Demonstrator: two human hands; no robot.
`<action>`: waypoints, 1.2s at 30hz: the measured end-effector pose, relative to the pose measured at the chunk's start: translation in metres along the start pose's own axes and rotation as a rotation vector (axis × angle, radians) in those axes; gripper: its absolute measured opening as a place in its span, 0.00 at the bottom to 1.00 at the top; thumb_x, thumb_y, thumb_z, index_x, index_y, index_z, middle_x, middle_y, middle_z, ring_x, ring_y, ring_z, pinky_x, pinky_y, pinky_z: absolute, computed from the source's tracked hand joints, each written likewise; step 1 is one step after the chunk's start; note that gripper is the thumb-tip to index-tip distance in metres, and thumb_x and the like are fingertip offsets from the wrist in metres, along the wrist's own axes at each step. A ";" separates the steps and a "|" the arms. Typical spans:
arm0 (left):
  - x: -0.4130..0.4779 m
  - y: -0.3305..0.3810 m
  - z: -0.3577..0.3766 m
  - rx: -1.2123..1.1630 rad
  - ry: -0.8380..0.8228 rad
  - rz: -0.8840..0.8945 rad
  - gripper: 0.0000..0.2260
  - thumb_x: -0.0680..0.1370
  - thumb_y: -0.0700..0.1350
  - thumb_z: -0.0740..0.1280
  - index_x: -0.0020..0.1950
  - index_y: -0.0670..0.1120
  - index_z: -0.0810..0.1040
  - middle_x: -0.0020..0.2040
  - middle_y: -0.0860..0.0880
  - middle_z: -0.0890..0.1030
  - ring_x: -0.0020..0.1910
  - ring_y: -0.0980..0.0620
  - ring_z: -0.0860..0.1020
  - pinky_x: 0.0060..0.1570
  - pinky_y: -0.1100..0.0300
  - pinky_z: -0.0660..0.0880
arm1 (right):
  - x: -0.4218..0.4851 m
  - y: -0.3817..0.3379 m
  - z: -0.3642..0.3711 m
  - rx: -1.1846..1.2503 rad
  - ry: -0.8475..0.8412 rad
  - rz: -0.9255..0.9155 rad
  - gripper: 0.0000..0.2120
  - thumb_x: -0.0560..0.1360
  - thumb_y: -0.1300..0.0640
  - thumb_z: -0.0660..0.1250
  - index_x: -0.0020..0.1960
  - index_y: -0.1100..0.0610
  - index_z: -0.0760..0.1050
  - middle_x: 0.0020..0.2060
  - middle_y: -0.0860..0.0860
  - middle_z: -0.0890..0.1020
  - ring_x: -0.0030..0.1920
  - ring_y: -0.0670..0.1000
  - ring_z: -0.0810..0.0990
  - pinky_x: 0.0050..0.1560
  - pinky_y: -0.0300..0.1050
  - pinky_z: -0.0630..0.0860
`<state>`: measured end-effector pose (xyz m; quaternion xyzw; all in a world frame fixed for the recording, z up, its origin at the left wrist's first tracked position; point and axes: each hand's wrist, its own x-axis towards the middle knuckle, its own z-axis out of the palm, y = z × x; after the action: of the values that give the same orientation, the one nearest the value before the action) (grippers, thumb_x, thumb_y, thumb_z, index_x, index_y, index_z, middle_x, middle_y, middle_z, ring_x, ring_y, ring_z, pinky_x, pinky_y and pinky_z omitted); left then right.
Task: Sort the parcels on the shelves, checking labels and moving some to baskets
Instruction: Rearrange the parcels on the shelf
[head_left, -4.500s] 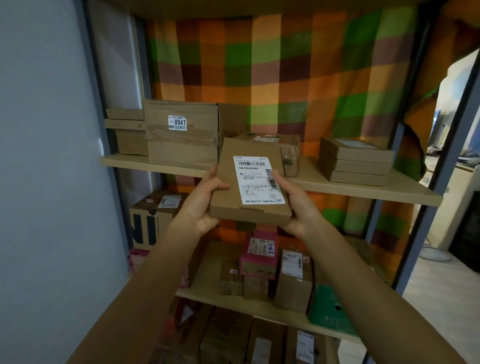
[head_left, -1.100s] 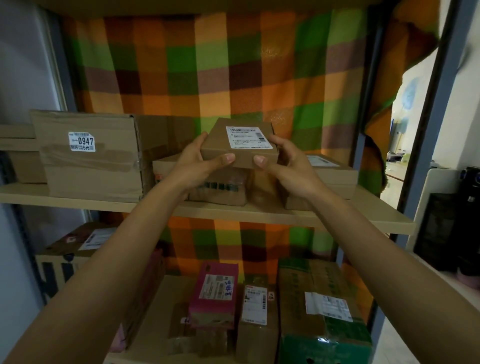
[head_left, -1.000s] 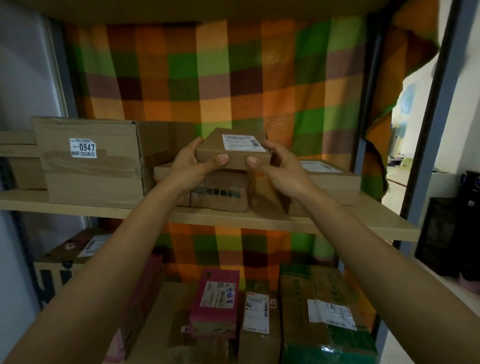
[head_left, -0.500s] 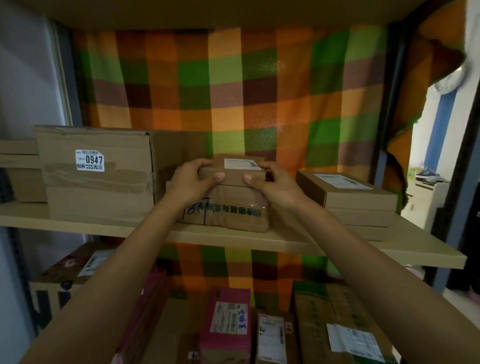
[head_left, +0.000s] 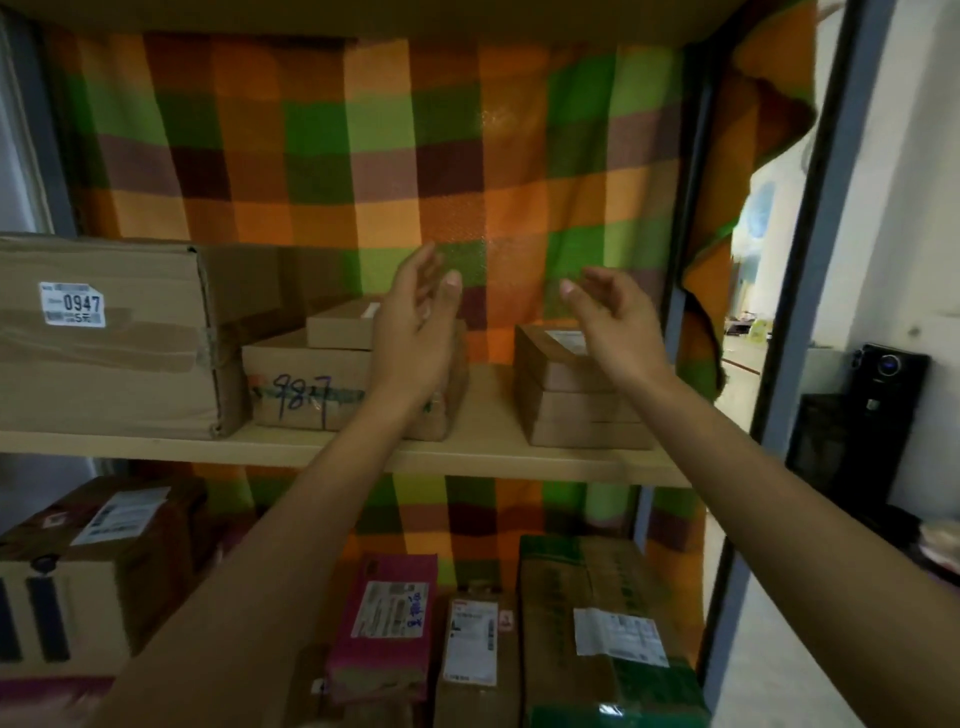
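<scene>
Brown cardboard: the small flat box (head_left: 340, 326) lies on top of the taped parcel (head_left: 311, 387) with 9827 written on it, near the middle of the shelf (head_left: 483, 460) and back from its front edge. The left hand (head_left: 415, 332) hangs in front of the box's right end with loose, spread fingers and holds nothing; from here I cannot tell whether it brushes the box. The right hand (head_left: 608, 322) is well to the right of the box, above the stack of flat boxes (head_left: 571, 405), also slack and empty. A big box (head_left: 104, 353) labelled 0947 stands at the shelf's left end, just beside the taped parcel. Half a second ago both hands gripped the small box by its ends as it sat on the parcel; now they have let go and drawn apart, and the box stays where it was set.
</scene>
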<state>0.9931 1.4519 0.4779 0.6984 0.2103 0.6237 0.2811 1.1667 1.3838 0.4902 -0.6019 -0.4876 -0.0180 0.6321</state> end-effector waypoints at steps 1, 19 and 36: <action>-0.005 0.005 0.012 -0.038 -0.052 -0.058 0.22 0.84 0.50 0.59 0.78 0.47 0.63 0.73 0.51 0.70 0.66 0.62 0.68 0.58 0.75 0.67 | 0.001 0.007 -0.010 -0.003 0.031 0.031 0.24 0.79 0.49 0.68 0.71 0.59 0.70 0.66 0.53 0.77 0.67 0.52 0.74 0.67 0.46 0.71; -0.020 0.007 0.091 -0.156 -0.262 -0.452 0.17 0.82 0.45 0.59 0.71 0.50 0.69 0.59 0.52 0.77 0.55 0.56 0.76 0.54 0.59 0.74 | -0.017 0.064 -0.069 0.110 -0.034 0.242 0.21 0.80 0.50 0.65 0.71 0.52 0.73 0.61 0.48 0.80 0.62 0.51 0.77 0.67 0.52 0.72; -0.103 0.027 0.009 -0.370 -0.161 -0.577 0.16 0.74 0.44 0.72 0.61 0.52 0.77 0.53 0.49 0.85 0.52 0.49 0.83 0.50 0.51 0.81 | -0.092 0.029 -0.042 0.555 -0.371 0.313 0.17 0.74 0.53 0.73 0.62 0.49 0.75 0.54 0.49 0.85 0.52 0.50 0.86 0.55 0.54 0.82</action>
<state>0.9864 1.3640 0.4181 0.5944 0.2594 0.4890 0.5833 1.1610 1.3067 0.4186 -0.4677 -0.4823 0.3214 0.6674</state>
